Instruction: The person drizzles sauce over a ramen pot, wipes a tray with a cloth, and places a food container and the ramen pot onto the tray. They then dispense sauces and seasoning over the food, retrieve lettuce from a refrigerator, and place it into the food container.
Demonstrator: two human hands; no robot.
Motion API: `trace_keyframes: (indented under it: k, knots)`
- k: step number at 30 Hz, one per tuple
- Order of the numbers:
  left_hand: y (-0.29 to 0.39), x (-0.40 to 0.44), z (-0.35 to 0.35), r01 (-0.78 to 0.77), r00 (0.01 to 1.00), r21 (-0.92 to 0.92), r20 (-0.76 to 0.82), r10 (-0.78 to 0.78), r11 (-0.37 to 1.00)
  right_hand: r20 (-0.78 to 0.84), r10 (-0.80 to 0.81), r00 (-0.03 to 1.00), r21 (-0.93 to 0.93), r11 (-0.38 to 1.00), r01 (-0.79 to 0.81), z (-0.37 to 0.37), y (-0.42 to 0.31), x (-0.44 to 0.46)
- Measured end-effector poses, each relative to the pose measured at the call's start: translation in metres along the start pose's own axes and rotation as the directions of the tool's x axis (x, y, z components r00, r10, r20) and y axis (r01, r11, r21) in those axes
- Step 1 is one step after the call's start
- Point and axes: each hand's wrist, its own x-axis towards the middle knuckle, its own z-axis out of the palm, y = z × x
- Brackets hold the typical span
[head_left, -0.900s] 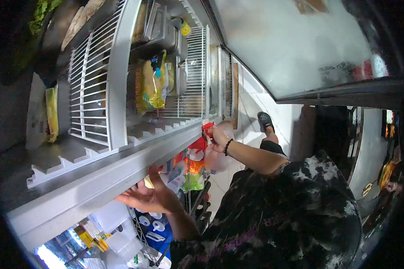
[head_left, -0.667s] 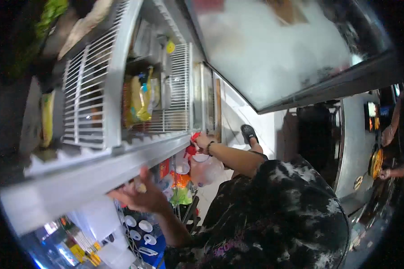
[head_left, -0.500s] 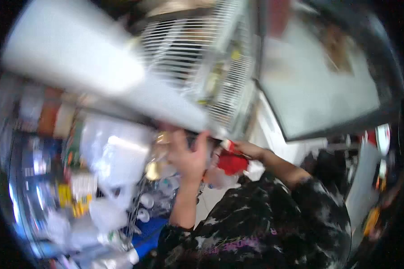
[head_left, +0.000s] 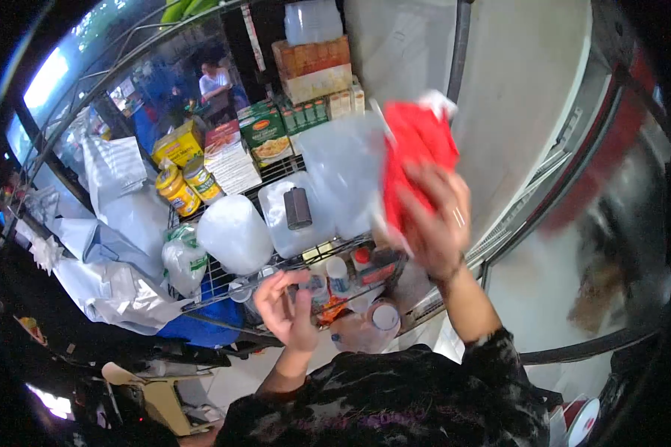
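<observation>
My right hand (head_left: 438,216) is closed on a red cloth (head_left: 417,141) with white edges, held up beside the wire shelf and partly blurred. Palm up and fingers loosely apart, my left hand (head_left: 287,309) is in front of the shelf's front edge and appears to hold nothing. Behind it on the shelf stand stacked clear plastic containers (head_left: 343,160), a round white plastic tub (head_left: 235,235) and a dark cylindrical object (head_left: 298,208) on a translucent lid.
Food boxes (head_left: 265,134), a yellow jar (head_left: 177,190) and a can (head_left: 203,179) line the shelf's back. Plastic bags (head_left: 119,287) cover its left end. Below are bottles (head_left: 337,274) and a large jar (head_left: 365,328). A glass-door fridge (head_left: 581,261) stands right; a person (head_left: 215,83) is beyond.
My view has swung from the open fridge racks to the wire shelf. The red cloth has gone from low by my body to raised in my right hand. My left hand is lower.
</observation>
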Motion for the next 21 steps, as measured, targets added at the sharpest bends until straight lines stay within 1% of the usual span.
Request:
trace_keyframes:
  k: [2,3,4,5,6,8,9,10,11,12,13,14,15,16,17,18,19,20,21]
  knots:
    - [0.007,-0.004,-0.011,0.055,0.998,0.046,0.025,-0.057,0.997,0.125,0.058,0.991,0.094,0.993,-0.07,0.041,0.032,0.022]
    - [0.007,-0.007,-0.019,0.057,0.997,0.117,0.045,-0.062,0.992,0.36,0.105,0.927,0.149,0.975,-0.168,0.061,0.044,0.015]
    - [0.005,-0.011,-0.024,0.053,0.995,0.184,0.068,-0.066,0.981,0.573,0.134,0.809,0.17,0.945,-0.277,0.078,0.06,0.001]
    - [0.01,-0.012,-0.021,0.117,0.993,0.143,0.012,-0.12,0.983,0.684,-0.016,0.73,0.109,0.991,-0.08,0.083,0.07,-0.018]
    - [0.014,-0.009,-0.026,0.118,0.985,0.193,0.103,-0.14,0.974,0.682,0.009,0.731,0.071,0.994,-0.078,0.07,0.063,-0.018]
    - [0.014,-0.003,-0.022,-0.004,0.976,0.296,0.207,-0.06,0.955,0.518,0.051,0.854,0.231,0.953,-0.198,0.029,0.038,-0.007]
    - [0.005,-0.011,-0.023,0.129,0.967,0.2,0.191,-0.168,0.971,0.471,0.067,0.88,0.176,0.97,-0.168,-0.016,0.024,0.006]
    - [-0.004,-0.017,-0.02,0.272,0.937,0.107,0.199,-0.288,0.956,0.428,0.086,0.9,0.108,0.983,-0.145,-0.063,0.015,0.009]
    - [0.004,-0.016,-0.004,0.305,0.925,0.096,0.206,-0.319,0.947,0.423,0.147,0.894,0.02,0.985,-0.172,-0.106,0.02,-0.009]
    - [0.0,-0.02,0.002,0.357,0.887,0.137,0.26,-0.381,0.924,0.044,0.248,0.968,-0.248,0.941,-0.23,-0.159,0.021,-0.03]
    - [-0.008,-0.026,0.007,0.375,0.859,0.109,0.332,-0.389,0.921,-0.408,0.144,0.902,-0.36,0.882,-0.303,-0.192,0.022,-0.038]
    - [-0.015,-0.032,0.017,0.395,0.825,0.085,0.404,-0.394,0.915,-0.77,0.008,0.638,-0.354,0.826,-0.438,-0.226,0.024,-0.046]
    - [-0.009,-0.038,0.032,0.449,0.766,0.083,0.476,-0.431,0.89,-0.829,-0.105,0.549,-0.363,0.848,-0.386,-0.273,0.024,-0.053]
    - [-0.01,-0.048,0.042,0.468,0.722,0.055,0.551,-0.418,0.882,-0.86,-0.204,0.467,-0.43,0.784,-0.448,-0.306,0.017,-0.055]
    - [-0.015,-0.058,0.052,0.497,0.631,0.081,0.65,-0.424,0.864,-0.795,-0.257,0.549,-0.573,0.616,-0.541,-0.337,0.013,-0.065]
    - [-0.021,-0.066,0.06,0.51,0.535,0.11,0.736,-0.415,0.853,-0.731,-0.284,0.621,-0.677,0.417,-0.607,-0.362,0.007,-0.08]
    - [-0.025,-0.08,0.071,0.491,0.49,0.08,0.797,-0.352,0.867,-0.729,-0.115,0.675,-0.667,0.343,-0.661,-0.381,0.003,-0.102]
    - [-0.018,-0.092,0.087,0.563,0.478,0.002,0.815,-0.327,0.827,-0.775,0.106,0.624,-0.547,0.382,-0.745,-0.388,0.007,-0.125]
    - [-0.043,-0.089,0.105,0.491,0.365,0.056,0.893,-0.264,0.869,-0.779,0.321,0.538,-0.424,0.362,-0.83,-0.394,0.011,-0.149]
